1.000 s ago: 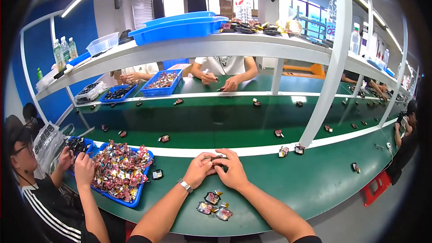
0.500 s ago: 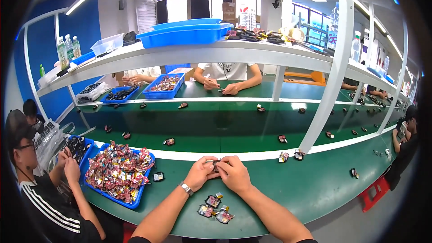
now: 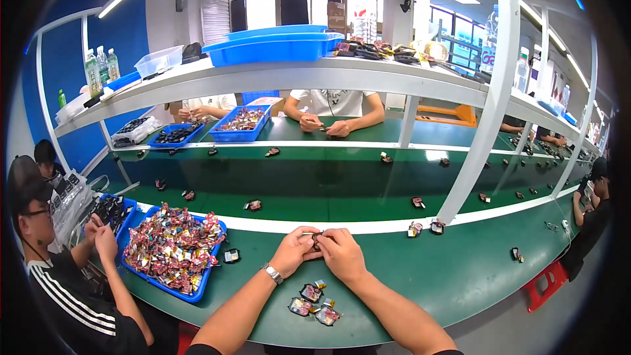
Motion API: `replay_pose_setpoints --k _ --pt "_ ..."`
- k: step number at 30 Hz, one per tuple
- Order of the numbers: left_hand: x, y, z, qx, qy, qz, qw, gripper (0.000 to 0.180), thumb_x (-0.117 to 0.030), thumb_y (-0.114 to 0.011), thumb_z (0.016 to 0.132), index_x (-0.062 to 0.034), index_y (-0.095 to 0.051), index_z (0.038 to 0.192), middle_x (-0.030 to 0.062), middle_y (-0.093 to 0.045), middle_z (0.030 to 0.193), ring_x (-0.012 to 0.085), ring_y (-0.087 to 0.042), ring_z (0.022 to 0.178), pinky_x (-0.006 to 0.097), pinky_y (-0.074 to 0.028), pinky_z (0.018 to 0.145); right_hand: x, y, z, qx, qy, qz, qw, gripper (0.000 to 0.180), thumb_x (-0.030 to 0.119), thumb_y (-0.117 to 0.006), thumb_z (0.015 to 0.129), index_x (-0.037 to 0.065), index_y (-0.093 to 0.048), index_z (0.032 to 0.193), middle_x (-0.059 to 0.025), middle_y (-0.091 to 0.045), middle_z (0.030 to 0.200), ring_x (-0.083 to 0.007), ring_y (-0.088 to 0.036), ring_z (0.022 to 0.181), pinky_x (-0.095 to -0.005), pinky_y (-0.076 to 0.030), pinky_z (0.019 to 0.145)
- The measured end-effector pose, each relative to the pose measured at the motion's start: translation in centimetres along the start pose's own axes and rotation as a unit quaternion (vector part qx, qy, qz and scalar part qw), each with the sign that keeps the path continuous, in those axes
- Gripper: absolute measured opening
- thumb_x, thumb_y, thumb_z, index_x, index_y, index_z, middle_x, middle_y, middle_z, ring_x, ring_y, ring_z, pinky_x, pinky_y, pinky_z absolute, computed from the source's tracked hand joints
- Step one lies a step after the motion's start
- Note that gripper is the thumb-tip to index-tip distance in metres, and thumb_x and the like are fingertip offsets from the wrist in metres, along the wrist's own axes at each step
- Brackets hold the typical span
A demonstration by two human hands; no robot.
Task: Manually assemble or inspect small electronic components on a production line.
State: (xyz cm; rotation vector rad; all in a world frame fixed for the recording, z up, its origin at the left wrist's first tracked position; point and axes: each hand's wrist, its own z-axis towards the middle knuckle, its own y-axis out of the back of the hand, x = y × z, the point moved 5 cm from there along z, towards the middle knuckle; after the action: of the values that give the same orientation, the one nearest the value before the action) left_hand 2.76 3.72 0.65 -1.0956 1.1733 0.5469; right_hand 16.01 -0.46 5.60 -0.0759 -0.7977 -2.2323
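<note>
My left hand and my right hand meet over the green table, near the white rail. Their fingers are closed around a small dark electronic part, mostly hidden by the fingertips. Between my forearms lie three assemblies, each with a dark frame, a reddish circuit board and a yellow-tabbed piece: an upper assembly, a left one and a right one. To the left, a blue tray is heaped with reddish boards. A single dark-framed piece rests beside that tray.
Beyond the white rail runs a green conveyor belt carrying scattered pieces. A slanting white post holds up a shelf with blue trays. A co-worker sits close on the left; another works opposite.
Pieces on the conveyor belt have drifted slightly to the right. My view has shifted a little. Both hands stay in nearly the same place around the part.
</note>
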Motion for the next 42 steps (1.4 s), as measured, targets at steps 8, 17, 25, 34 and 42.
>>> replay_pose_setpoints --k 8,17,25,34,42 --pt "0.2 0.1 0.2 0.002 0.003 -0.006 1.0 0.027 -0.005 -0.048 0.098 -0.0044 -0.047 0.124 0.0112 -0.061 0.116 0.0208 -0.062 0.107 0.039 -0.054 0.095 -0.1 -0.1 -0.1 -0.008 -0.003 -0.003 1.0 0.014 0.004 -0.072 0.075 0.006 -0.07 0.089 -0.0055 -0.063 0.09 -0.0241 -0.062 0.084 -0.0342 -0.054 0.07" --pt "0.6 0.0 0.6 0.019 -0.003 -0.013 1.0 0.026 -0.006 -0.049 0.098 -0.0044 -0.047 0.124 0.0119 -0.06 0.118 0.0213 -0.062 0.107 0.039 -0.054 0.094 -0.3 0.1 -0.1 -0.013 -0.015 -0.027 0.999 0.012 0.006 -0.072 0.075 0.007 -0.069 0.086 -0.0045 -0.063 0.089 -0.0233 -0.061 0.082 -0.0336 -0.053 0.068" --pt "0.0 0.6 0.2 -0.007 -0.023 0.004 1.0 0.027 -0.006 -0.048 0.098 -0.0024 -0.046 0.124 0.0132 -0.06 0.117 0.0219 -0.063 0.103 0.039 -0.055 0.091 1.5 0.9 1.1 0.006 0.04 -0.025 0.999 0.021 0.01 -0.076 0.071 0.006 -0.068 0.09 -0.0108 -0.062 0.109 -0.0273 -0.06 0.101 -0.0363 -0.053 0.081" --pt "-0.2 0.5 -0.2 -0.091 -0.059 -0.018 0.994 0.033 -0.003 -0.048 0.097 -0.0022 -0.044 0.13 0.0146 -0.063 0.116 0.0218 -0.065 0.104 0.034 -0.056 0.089 -2.2 -2.3 0.5 0.041 -0.017 0.052 0.998 0.031 0.007 -0.076 0.072 0.003 -0.062 0.099 -0.0163 -0.061 0.119 -0.032 -0.06 0.107 -0.038 -0.052 0.086" --pt "-2.0 5.2 0.4 -0.304 -0.199 0.268 0.892 0.015 -0.001 -0.055 0.088 -0.0009 -0.06 0.103 0.0104 -0.067 0.097 0.0168 -0.067 0.086 0.029 -0.053 0.073 -12.1 -7.0 3.9 0.086 -0.284 -0.042 0.954 0.034 0.014 -0.076 0.073 0.007 -0.061 0.102 -0.0152 -0.061 0.102 -0.0337 -0.062 0.095 -0.0426 -0.05 0.08"
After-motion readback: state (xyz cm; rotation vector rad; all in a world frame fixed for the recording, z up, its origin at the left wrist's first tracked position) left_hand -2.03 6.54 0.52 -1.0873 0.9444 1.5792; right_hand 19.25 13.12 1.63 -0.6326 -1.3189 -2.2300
